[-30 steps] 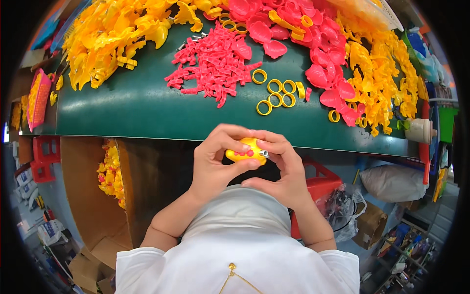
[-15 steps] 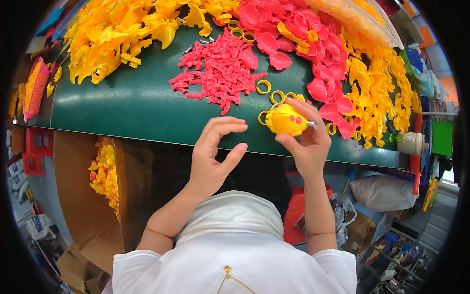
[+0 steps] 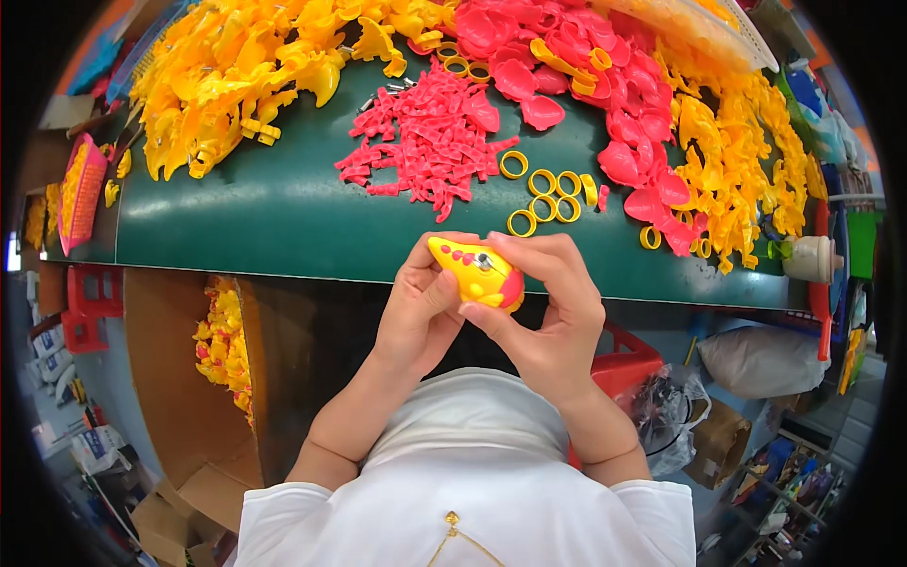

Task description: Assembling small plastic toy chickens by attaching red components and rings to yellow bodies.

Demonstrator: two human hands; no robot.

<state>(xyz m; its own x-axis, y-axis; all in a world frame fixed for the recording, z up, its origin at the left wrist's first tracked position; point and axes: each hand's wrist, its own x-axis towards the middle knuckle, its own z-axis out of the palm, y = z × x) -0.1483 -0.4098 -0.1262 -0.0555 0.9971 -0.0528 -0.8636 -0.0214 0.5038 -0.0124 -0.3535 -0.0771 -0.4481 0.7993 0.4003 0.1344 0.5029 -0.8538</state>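
Between both hands I hold a small yellow plastic toy (image 3: 484, 276) with red spots, a pink patch and a silvery part on its side. My left hand (image 3: 422, 300) is closed round its pointed end, and my right hand (image 3: 543, 302) pinches the rounder end with thumb and fingers. The toy is just off the table's front edge. Beyond it lie several yellow rings (image 3: 543, 208) and a heap of small pink plastic strips (image 3: 430, 142). Pink oval shells (image 3: 619, 156) are piled to the right of the strips.
Yellow plastic parts (image 3: 246, 76) cover the green table's (image 3: 208, 222) far left, with more yellow parts (image 3: 723, 180) at right. A pink basket (image 3: 83, 198) stands at the left end. Below the table, a cardboard box (image 3: 170, 369) holds yellow and red pieces (image 3: 225, 350); a red stool (image 3: 624, 364) is at right.
My right hand has brought the toy left and nearer to me, turning it. My left hand, open and empty before, has closed on it too.
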